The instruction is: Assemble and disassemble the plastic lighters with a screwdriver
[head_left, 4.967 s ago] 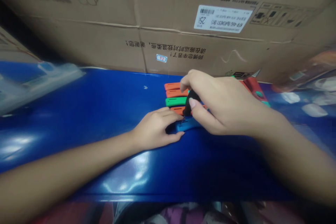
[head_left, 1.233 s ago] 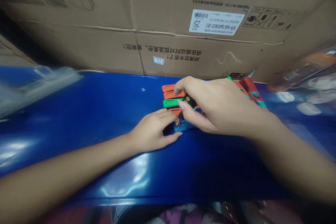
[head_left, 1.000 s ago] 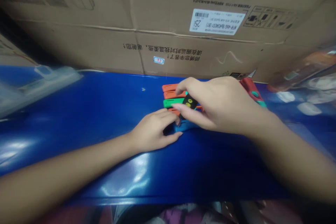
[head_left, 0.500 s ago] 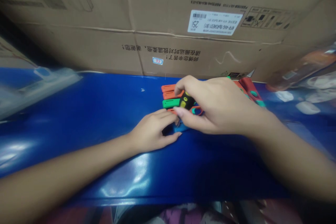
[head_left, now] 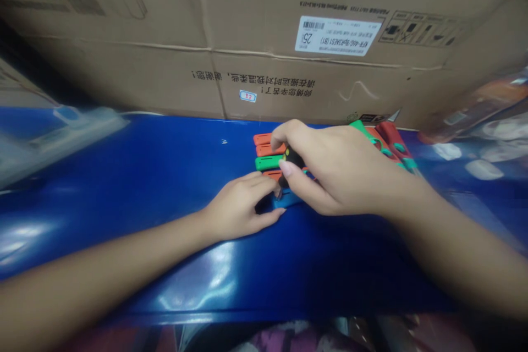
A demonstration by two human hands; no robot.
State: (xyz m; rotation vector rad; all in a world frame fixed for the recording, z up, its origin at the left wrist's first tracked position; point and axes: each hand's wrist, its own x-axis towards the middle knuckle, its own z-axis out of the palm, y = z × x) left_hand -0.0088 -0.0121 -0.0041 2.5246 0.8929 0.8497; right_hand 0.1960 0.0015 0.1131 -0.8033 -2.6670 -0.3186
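A row of slim plastic pieces lies on the blue table: two orange ones, a green one, another orange and a blue piece nearest me. My left hand rests on the table with its fingers curled onto the left end of the blue piece. My right hand is closed round a small black tool with yellow marks, held point down over the blue piece. The tool's tip is hidden between my fingers.
A big cardboard box with a white label stands along the table's far edge. More red and green pieces lie behind my right hand. Clear plastic packaging sits at the far left, and blurred bags at the right.
My right hand has twisted the black tool back and forth in its fingers over the blue piece. The left hand has stayed where it was.
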